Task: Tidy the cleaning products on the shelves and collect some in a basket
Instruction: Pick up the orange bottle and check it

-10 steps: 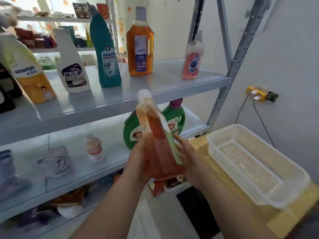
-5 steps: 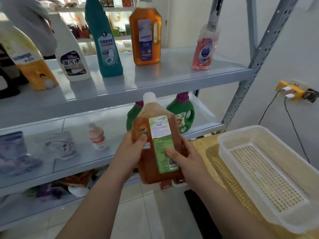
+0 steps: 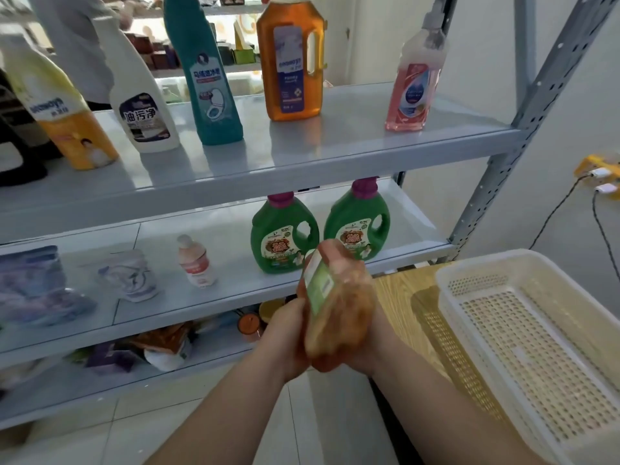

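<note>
An amber bottle with a green label [image 3: 339, 303], blurred by motion, is held in front of the middle shelf. My left hand [image 3: 288, 337] grips its left side and my right hand [image 3: 372, 347] holds its right side and base. A white perforated basket [image 3: 523, 333] lies empty on a wooden table [image 3: 399, 297] to the right. The top shelf [image 3: 302, 152] carries a yellow bottle [image 3: 63, 119], a white bottle [image 3: 141, 99], a teal bottle [image 3: 208, 75], an orange jug [image 3: 292, 58] and a pink bottle [image 3: 416, 85].
Two green jugs [image 3: 285, 233] [image 3: 359, 223], a small pink bottle [image 3: 196, 263] and soft pouches [image 3: 127, 273] sit on the middle shelf. A grey upright [image 3: 523, 105] stands at the rack's right. A yellow socket with cables [image 3: 600, 172] is on the wall.
The amber bottle has turned and dropped lower and to the right, nearer the basket, with both hands still on it. The view has shifted left and down.
</note>
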A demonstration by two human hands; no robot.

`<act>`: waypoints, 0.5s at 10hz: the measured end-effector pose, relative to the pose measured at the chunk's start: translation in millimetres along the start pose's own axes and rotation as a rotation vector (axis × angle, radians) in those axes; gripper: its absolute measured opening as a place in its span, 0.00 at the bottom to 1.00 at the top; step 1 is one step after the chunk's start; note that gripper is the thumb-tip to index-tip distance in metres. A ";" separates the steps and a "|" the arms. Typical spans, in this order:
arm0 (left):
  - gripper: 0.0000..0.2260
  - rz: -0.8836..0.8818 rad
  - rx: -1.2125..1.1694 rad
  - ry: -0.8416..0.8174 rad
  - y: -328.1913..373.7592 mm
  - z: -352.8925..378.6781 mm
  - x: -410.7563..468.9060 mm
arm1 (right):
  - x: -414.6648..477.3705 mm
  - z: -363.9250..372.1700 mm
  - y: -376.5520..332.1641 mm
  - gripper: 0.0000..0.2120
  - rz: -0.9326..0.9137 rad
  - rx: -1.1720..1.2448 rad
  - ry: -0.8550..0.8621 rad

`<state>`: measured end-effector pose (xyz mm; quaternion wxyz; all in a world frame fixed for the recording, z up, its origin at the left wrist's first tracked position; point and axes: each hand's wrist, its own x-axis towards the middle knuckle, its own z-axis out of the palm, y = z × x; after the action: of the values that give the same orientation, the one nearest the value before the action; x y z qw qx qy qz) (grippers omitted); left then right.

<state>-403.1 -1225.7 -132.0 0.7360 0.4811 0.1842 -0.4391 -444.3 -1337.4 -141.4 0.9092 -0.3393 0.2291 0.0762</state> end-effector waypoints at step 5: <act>0.21 0.244 0.225 -0.289 55.4 -36.4 -7.7 | 5.6 -4.2 -34.4 0.27 -0.567 -0.282 0.290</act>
<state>-356.2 -1182.0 -113.5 0.7443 0.5110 -0.0329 -0.4287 -430.7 -1366.3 -126.8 0.7965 -0.5188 0.2396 -0.1973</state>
